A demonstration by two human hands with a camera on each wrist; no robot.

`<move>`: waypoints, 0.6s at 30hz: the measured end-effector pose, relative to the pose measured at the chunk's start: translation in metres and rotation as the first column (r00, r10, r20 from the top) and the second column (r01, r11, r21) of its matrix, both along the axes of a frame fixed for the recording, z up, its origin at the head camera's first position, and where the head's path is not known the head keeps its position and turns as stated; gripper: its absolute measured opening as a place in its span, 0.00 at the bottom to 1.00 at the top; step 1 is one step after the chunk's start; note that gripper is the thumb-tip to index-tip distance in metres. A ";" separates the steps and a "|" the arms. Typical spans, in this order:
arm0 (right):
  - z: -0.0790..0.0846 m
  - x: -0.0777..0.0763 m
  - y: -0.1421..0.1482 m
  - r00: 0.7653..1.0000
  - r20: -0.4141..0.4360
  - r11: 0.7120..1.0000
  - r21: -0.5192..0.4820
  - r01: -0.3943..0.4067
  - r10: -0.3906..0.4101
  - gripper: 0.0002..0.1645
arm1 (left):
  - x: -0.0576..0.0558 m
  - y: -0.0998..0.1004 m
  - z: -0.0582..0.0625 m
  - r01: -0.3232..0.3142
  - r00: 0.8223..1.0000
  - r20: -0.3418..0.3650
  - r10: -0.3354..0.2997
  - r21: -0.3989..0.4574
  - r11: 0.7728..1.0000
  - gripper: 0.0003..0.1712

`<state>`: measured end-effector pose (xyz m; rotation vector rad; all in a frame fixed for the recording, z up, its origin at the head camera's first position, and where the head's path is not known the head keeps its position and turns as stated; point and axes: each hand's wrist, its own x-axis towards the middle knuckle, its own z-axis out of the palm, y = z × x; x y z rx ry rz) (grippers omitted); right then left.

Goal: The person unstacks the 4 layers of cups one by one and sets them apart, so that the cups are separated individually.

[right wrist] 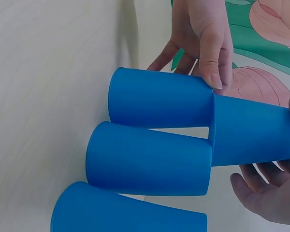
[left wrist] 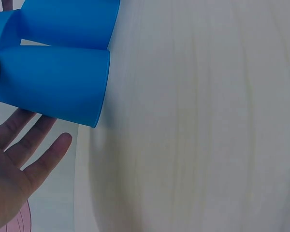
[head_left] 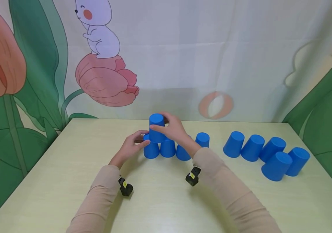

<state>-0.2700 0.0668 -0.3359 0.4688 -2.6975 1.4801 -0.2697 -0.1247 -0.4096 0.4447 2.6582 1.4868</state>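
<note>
Two blue cups stand upside down side by side, the leftmost cup [head_left: 151,151] and a second cup [head_left: 167,149]. Across their tops sits an upper blue cup [right wrist: 253,129], also inverted, its rim meeting both. My right hand [head_left: 174,128] grips this upper cup, thumb in front and fingers behind. Around the top of the leftmost cup, my left hand [head_left: 129,147] has its thumb in front and its fingers at the far side; the left wrist view shows those fingers [left wrist: 46,157] spread along it. A third cup [head_left: 182,153] stands just right of the pair, partly behind my right wrist.
Another inverted cup [head_left: 202,139] stands behind my right forearm. Several more blue cups [head_left: 252,148] stand inverted in a curved group on the right. The pale table [head_left: 160,200] ends at a printed curtain [head_left: 166,64]. Small black wrist cameras [head_left: 193,176] hang from both sleeves.
</note>
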 end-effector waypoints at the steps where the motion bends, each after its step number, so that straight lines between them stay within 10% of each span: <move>1: 0.000 0.000 0.000 1.000 -0.002 1.000 -0.003 0.004 -0.004 0.38 | 0.000 0.000 0.000 0.000 1.000 0.001 0.000 -0.001 1.000 0.29; 18: -0.003 0.007 0.004 0.999 -0.032 0.999 -0.032 0.014 -0.015 0.35 | 0.001 0.000 -0.001 -0.001 1.000 0.000 0.001 0.003 1.000 0.29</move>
